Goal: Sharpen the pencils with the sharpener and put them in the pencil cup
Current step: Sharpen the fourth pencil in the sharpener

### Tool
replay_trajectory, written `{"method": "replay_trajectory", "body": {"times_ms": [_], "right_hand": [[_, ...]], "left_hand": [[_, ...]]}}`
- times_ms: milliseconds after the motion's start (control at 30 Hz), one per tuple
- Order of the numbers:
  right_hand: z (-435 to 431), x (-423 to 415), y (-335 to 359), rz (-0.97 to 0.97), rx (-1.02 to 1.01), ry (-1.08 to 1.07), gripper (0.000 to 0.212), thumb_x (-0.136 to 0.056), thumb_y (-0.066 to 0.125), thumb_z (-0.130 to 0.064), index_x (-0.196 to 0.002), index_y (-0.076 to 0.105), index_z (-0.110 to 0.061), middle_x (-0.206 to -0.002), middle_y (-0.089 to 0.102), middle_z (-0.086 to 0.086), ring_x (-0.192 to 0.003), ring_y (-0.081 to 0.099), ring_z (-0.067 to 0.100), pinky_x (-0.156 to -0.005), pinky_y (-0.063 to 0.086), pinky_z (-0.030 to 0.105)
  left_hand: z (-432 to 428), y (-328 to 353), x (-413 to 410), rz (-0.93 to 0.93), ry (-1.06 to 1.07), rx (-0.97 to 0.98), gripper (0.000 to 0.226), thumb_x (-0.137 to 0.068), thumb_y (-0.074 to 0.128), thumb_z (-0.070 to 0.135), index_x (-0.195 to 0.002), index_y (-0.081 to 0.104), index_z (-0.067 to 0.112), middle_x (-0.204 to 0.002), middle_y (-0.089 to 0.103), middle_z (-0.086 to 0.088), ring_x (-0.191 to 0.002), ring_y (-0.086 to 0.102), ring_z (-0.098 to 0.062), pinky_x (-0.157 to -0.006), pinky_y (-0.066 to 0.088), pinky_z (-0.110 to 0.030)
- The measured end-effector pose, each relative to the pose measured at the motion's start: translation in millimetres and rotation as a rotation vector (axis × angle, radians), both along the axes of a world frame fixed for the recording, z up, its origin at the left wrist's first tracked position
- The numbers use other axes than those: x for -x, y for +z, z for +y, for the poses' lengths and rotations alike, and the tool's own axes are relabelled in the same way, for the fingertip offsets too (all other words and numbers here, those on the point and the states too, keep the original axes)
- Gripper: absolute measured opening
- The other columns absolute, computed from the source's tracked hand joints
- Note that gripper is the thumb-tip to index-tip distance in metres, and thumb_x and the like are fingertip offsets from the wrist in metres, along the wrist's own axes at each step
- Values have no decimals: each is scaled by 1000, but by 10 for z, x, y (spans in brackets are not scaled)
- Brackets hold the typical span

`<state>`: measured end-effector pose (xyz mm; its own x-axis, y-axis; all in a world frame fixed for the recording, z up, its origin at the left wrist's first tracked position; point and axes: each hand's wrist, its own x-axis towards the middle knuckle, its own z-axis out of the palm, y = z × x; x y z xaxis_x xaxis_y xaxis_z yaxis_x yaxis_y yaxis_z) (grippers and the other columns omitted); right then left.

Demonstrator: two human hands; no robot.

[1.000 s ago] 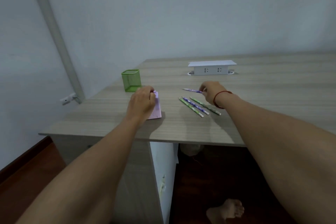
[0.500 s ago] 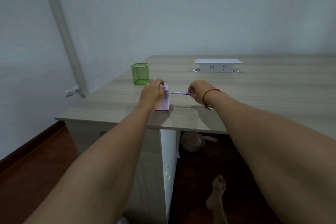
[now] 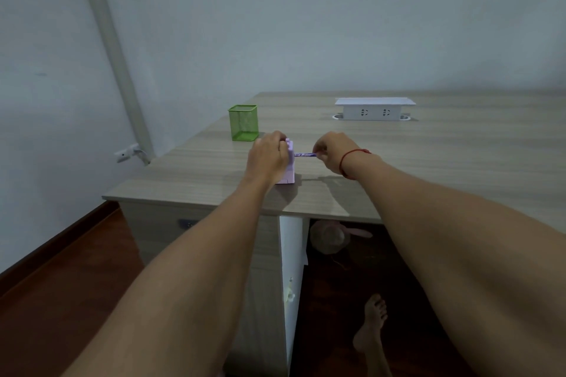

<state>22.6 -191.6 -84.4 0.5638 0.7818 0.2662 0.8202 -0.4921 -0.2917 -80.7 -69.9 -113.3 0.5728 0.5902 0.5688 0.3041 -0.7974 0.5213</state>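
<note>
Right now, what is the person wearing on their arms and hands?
Both arms are bare to the frame edge: no sleeves, no gloves. The right hand has a thin red string bracelet round its wrist. Nothing shows on the left hand or its wrist. Rings would be too small to tell.

The left hand (image 3: 268,156) hides most of the sharpener (image 3: 289,176), and both ends of the pencil (image 3: 304,155) vanish, one into the sharpener, one into the right hand (image 3: 332,151).
</note>
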Motion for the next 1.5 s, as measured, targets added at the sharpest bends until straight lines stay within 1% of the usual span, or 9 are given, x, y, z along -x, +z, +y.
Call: {"method": "replay_trajectory", "body": {"times_ms": [133,233,500,733,933,1267,1333,1400,1500], "right_hand": [[29,30,-22,2,9,6,26,-94,50,-3,-109,71,-6,-108,68,17,-99,63,32,-84,49,33],[75,40,-2,-17,26,18,27,-93,50,-1,-110,71,-6,-110,67,18,-94,61,31,-81,47,31],[207,127,-23,-28,15,47,27,-93,50,0,-109,70,-7,-110,67,16,-99,63,31,-89,52,36],[110,151,-3,-48,32,74,27,-98,45,-10,-115,66,-7,-116,65,15,-107,60,30,-92,47,35],[-76,38,12,-99,207,32,32,-102,36,-25,-122,60,-16,-119,63,11,-107,59,30,-90,47,38],[-26,82,51,-227,244,52,32,-102,39,-25,-117,61,-9,-116,62,17,-105,59,34,-78,41,34],[-13,86,26,-229,224,32,32,-101,39,-24,-124,57,-9,-121,60,16,-108,58,33,-85,45,37],[33,122,22,-211,190,39,36,-98,42,-18,-132,46,-10,-130,55,15,-115,55,34,-94,47,42],[110,214,112,-150,162,102,58,-90,50,-5,-144,30,-13,-141,42,15,-123,50,35,-99,46,45]], "left_hand": [[-10,-13,-37,-44,7,-4,29,-92,37,12,-102,63,5,-104,66,-19,-97,57,-36,-79,43,-39],[-65,-25,-26,-97,-8,-6,42,-84,30,21,-98,65,3,-100,67,-19,-93,57,-36,-78,43,-39],[-74,-10,-14,-132,-60,-61,64,-73,18,37,-93,66,-1,-92,67,-20,-86,57,-36,-72,40,-38],[-61,-38,-9,-90,-20,-49,49,-79,26,27,-94,63,0,-95,66,-19,-88,56,-35,-70,35,-33],[-57,-32,51,-89,-33,-52,44,-80,26,24,-95,62,4,-98,66,-15,-90,56,-33,-70,35,-30],[-61,-28,14,-118,-54,-58,51,-78,24,30,-92,64,2,-93,66,-16,-87,56,-33,-70,35,-31],[-31,2,19,-84,-77,-53,49,-80,26,26,-98,65,3,-98,67,-18,-91,59,-34,-72,40,-34],[-25,38,82,-45,-87,-47,45,-89,30,23,-116,60,5,-114,65,-18,-102,59,-32,-81,44,-35],[25,70,249,-85,-4,-24,40,-98,32,18,-136,44,11,-129,57,-15,-113,55,-28,-88,43,-34]]}}
